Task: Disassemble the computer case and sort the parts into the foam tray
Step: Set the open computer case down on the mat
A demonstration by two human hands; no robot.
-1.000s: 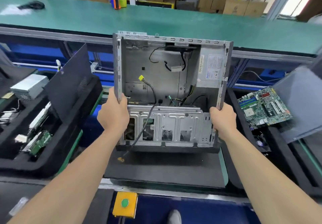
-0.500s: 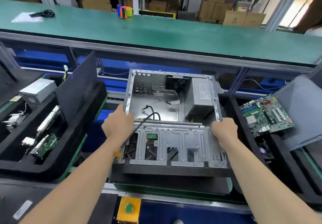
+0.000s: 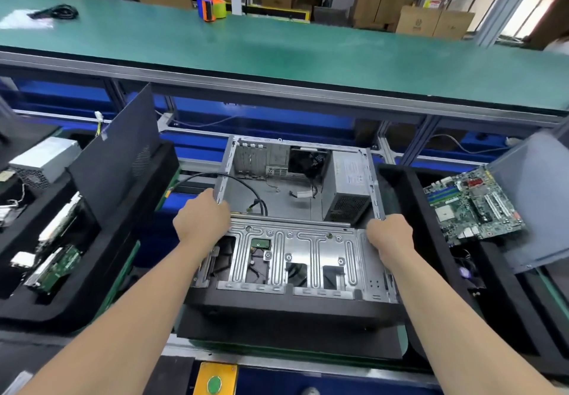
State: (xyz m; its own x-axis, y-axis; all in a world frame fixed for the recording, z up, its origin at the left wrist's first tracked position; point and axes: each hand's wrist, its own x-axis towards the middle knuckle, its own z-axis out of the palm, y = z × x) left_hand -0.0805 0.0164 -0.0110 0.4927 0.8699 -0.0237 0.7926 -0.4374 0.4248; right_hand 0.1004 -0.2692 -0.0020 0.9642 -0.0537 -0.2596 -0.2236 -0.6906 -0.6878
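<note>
The open grey sheet-metal computer case (image 3: 295, 253) lies flat, open side up, on a black foam pad (image 3: 292, 333). The left grip (image 3: 201, 220) clamps its left rim, the right grip (image 3: 389, 234) its right rim.

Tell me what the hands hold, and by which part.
The case, by its side walls: left hand on the left wall's edge, right hand on the right.

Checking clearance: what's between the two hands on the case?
Head view: the ribbed metal drive cage of the computer case spans from left hand to right hand.
</note>
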